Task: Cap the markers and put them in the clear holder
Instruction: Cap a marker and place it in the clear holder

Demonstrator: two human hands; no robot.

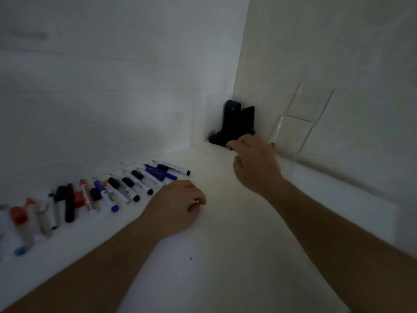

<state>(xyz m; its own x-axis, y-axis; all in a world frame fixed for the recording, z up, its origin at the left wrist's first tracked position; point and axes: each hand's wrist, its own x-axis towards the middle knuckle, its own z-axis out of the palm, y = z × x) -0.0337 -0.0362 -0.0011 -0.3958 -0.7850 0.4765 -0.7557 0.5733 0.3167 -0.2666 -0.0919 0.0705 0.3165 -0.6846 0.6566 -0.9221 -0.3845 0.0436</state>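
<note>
On the white desk [225, 222], the uncapped markers [126, 186] line its left edge beside the loosely curled, empty left hand [178, 204], while the right hand [255, 163], fingers relaxed, nears the clear holder [293, 123].

My white table [225, 256] carries a row of markers [117, 188] and loose caps along the wall, a black object [232, 123] in the corner, and my left hand [178, 204].

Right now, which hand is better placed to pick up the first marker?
Left. The left hand rests on the table right beside the row of markers; the right hand is off toward the corner, near the clear holder.
</note>
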